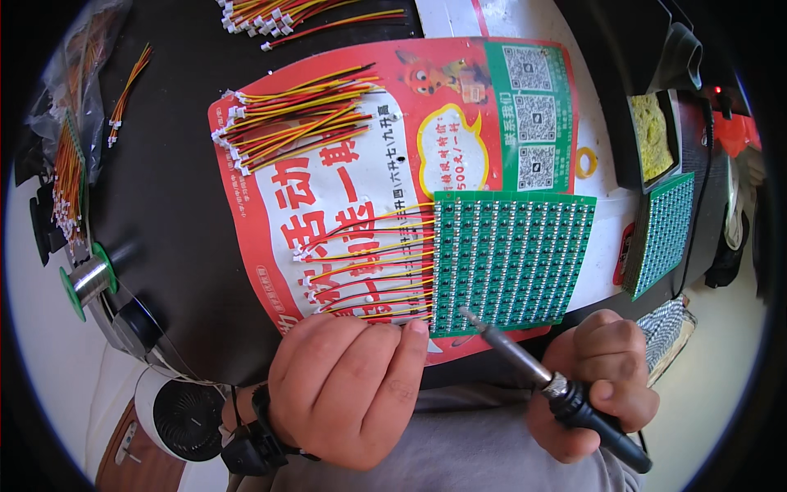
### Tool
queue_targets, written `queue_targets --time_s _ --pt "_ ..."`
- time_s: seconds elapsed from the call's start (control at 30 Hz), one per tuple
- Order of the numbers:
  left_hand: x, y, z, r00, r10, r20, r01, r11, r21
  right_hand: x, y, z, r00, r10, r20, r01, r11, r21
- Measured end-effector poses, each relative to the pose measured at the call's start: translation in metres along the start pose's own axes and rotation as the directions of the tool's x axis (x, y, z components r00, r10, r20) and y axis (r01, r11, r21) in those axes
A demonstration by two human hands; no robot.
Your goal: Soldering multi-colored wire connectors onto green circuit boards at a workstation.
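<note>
A green circuit board panel (512, 262) with rows of small parts lies on a red and white printed sheet (262, 246). Red, black and yellow wires with white connectors (369, 271) run leftward from its left edge. My left hand (352, 389) is closed at the panel's lower left corner, thumb and fingertips beside the lowest wires; what it pinches is hidden. In my right hand (602, 385) is a soldering iron (525, 361) with a dark handle. Its metal tip slants up and left over the panel's lower left part.
Loose connector wires (295, 111) lie in a bundle on the sheet, with more wires (279, 16) beyond. A solder wire spool (88, 280) stands at left, near a fan (188, 418). At right are stacked green boards (664, 234) and a yellow sponge (652, 135).
</note>
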State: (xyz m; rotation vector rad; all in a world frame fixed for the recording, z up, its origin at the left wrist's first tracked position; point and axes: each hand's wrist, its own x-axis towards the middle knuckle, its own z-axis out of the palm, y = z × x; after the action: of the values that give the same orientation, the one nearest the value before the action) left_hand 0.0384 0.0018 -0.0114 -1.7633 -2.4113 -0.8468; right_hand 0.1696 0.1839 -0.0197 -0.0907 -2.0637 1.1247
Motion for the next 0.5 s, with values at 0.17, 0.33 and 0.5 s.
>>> queue_targets --time_s 0.17,0.33,0.5 --pt "-0.008 -0.003 0.0 0.999 -0.002 0.034 0.002 1.0 0.004 -0.01 -0.011 -0.004 0.998 -0.056 -0.04 0.058 0.996 0.063" --pt "-0.009 -0.003 0.003 0.998 -0.035 -0.049 0.031 0.996 -0.088 0.002 -0.031 0.026 0.948 -0.162 -0.273 0.219 0.956 0.196" --pt "0.005 0.001 0.006 0.995 -0.002 -0.101 -0.003 0.998 -0.055 -0.007 -0.034 0.016 0.876 -0.293 -0.384 0.369 0.919 0.142"
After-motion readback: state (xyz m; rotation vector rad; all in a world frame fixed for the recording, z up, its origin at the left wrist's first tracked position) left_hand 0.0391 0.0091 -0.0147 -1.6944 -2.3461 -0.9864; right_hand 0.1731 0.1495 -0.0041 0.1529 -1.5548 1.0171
